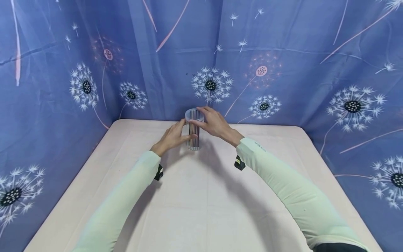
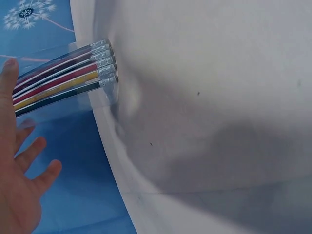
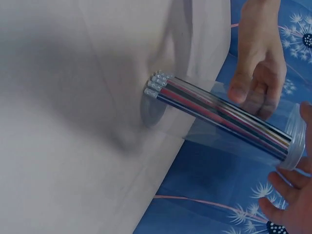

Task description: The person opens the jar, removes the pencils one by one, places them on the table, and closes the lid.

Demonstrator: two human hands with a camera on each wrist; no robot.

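A clear plastic tube point(image 3: 200, 131) of pencils point(image 3: 219, 109) stands upright near the table's back edge, its base at the tabletop. The pencils are dark, red and yellow, with silver-coloured ends at the bottom. My left hand point(image 1: 171, 138) holds the tube's side, thumb across the front; the left wrist view shows only part of that hand point(image 2: 22, 190). At the top, my right hand point(image 1: 216, 123) grips the clear lid point(image 3: 295, 141) between thumb and fingers. In the right wrist view the right hand's fingers point(image 3: 287, 190) curl about the lid, partly cut off by the frame.
The table point(image 1: 192, 210) has a pale cloth cover. Blue curtains point(image 1: 176, 80) with dandelion prints stand close behind the tube and along both sides. Black wrist devices point(image 1: 240, 163) hang under both pale green sleeves point(image 1: 283, 182).
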